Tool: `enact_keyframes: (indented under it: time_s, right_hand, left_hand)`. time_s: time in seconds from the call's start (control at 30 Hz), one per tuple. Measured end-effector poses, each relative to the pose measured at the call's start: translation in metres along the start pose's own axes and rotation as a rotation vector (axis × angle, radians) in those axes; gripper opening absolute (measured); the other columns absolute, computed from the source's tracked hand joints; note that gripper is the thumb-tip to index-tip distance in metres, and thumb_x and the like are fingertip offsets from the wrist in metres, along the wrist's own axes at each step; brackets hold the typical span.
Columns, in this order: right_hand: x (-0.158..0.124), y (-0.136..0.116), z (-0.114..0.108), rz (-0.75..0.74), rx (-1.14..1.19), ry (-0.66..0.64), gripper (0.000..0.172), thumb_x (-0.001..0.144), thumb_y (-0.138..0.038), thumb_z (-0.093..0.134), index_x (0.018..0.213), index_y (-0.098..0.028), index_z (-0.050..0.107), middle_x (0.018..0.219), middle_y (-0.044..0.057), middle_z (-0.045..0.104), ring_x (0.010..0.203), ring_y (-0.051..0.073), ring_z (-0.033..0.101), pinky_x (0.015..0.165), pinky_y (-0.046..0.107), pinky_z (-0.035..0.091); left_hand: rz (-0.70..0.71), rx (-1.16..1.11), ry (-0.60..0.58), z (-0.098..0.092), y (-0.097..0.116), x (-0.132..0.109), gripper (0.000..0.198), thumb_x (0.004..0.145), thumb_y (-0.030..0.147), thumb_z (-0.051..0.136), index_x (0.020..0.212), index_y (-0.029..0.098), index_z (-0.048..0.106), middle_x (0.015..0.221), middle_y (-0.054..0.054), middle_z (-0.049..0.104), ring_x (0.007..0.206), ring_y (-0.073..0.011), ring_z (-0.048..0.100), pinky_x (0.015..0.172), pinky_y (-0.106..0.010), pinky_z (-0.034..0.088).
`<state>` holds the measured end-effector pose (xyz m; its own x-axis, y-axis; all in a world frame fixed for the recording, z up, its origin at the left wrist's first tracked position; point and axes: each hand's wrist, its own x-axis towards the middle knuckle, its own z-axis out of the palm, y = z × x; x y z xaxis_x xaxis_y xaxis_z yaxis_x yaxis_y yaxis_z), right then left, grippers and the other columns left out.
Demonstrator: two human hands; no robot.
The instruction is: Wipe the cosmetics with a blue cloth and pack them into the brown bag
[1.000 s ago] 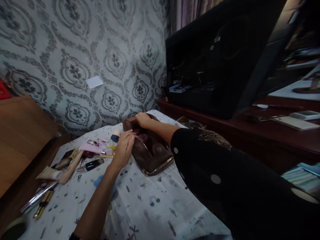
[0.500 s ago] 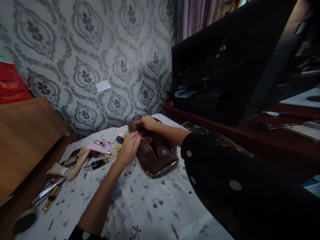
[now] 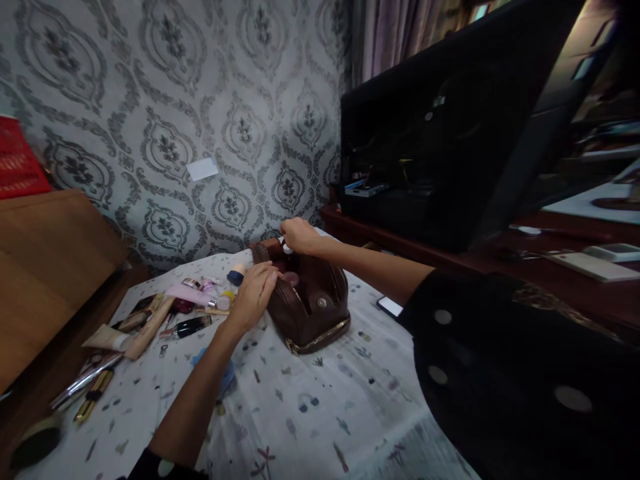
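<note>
A brown leather cosmetic bag [image 3: 310, 327] lies unzipped on the cloth, its top wide open. My left hand [image 3: 256, 293] grips the bag's near-left rim, fingers hooked over the edge. Above the far end of the opening is my right hand [image 3: 300, 237], fingers pinched. A small item with a white end [image 3: 287, 249] shows under those fingers; its kind cannot be made out. Inside the bag a pinkish round item [image 3: 291, 279] is partly visible. Left of the bag lie a pink tube [image 3: 193, 295], a dark bottle [image 3: 194, 326], a beige tube [image 3: 106, 338] and several other cosmetics.
The white patterned cloth [image 3: 300, 427] covers the surface. A phone [image 3: 390, 307] lies right of the bag, beside my sleeve. A blue crumpled item [image 3: 227, 375] is under my left forearm. A wooden panel [image 3: 55, 267] stands left, a large black screen [image 3: 425, 147] right.
My right hand has risen from inside the bag to just above its far end, and a white-ended item now shows beneath the fingers. The phone has come into view. My left hand stays on the rim.
</note>
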<state>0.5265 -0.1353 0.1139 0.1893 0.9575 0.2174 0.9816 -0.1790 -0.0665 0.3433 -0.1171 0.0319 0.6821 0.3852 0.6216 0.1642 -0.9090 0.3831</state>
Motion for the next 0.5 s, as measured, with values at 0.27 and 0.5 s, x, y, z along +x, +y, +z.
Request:
enact_keyframes:
  time_s: [0.27, 0.5]
  right_hand:
    - [-0.02, 0.007, 0.024, -0.1, -0.013, -0.13, 0.031, 0.089, -0.018, 0.058, 0.116, -0.009, 0.07, 0.119, 0.021, 0.069, 0.113, 0.028, 0.066, 0.09, 0.028, 0.051]
    - [-0.003, 0.01, 0.027, -0.05, -0.009, -0.24, 0.036, 0.087, -0.015, 0.062, 0.121, -0.006, 0.067, 0.12, 0.024, 0.068, 0.114, 0.031, 0.066, 0.089, 0.031, 0.053]
  left_hand:
    - [0.043, 0.362, -0.23, -0.019, -0.002, 0.039, 0.037, 0.098, 0.035, 0.04, 0.077, 0.021, 0.068, 0.08, -0.006, 0.07, 0.081, -0.0221, 0.063, 0.077, -0.034, 0.049]
    - [0.037, 0.531, -0.458, -0.009, -0.007, 0.091, 0.013, 0.079, 0.022, 0.062, 0.071, 0.023, 0.072, 0.076, -0.006, 0.071, 0.071, -0.0242, 0.065, 0.064, -0.031, 0.045]
